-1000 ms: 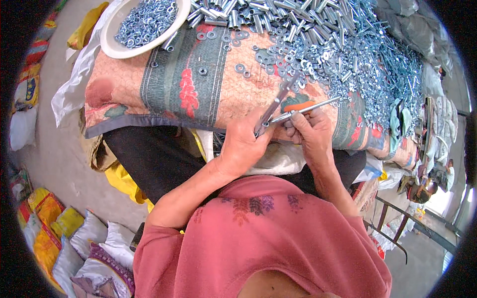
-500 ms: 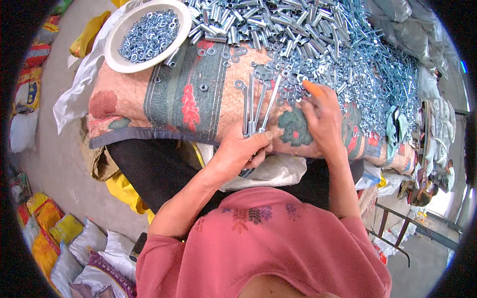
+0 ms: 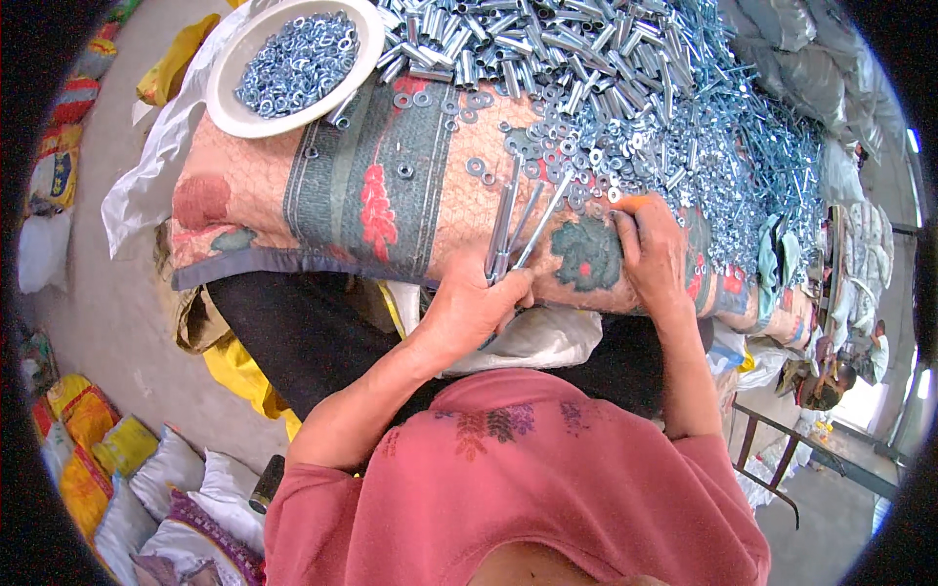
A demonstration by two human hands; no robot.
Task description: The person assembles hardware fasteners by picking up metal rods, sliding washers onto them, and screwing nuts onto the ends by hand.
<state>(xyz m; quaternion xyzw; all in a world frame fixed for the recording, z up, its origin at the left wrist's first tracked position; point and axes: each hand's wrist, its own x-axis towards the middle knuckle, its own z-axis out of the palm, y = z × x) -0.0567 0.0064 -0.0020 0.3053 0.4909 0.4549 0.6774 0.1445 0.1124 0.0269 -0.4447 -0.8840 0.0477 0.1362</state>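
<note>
My left hand (image 3: 482, 301) is closed round a few long metal bolts (image 3: 502, 223), some with silvery sleeves, which point up and away over the cloth's near edge. To its right, my right hand (image 3: 657, 252) rests low over the cloth with its fingers bent. An orange cover (image 3: 640, 203) is on one of its fingers, and that fingertip meets a small washer (image 3: 614, 194) at the near edge of the loose washers (image 3: 576, 156). The thumb lies close by, and the other fingertips are partly hidden.
A cream bowl (image 3: 223, 109) of small ring washers stands at the far left. Metal sleeves (image 3: 547, 44) are heaped at the back, with thin bolts (image 3: 752, 166) on the right. Patterned cloth (image 3: 244, 176) lies underneath. Filled sacks (image 3: 171, 469) sit at lower left.
My right hand has drawn back toward me and slightly right, its covered finger now bent. The bolts in my left hand have tilted a little to the right.
</note>
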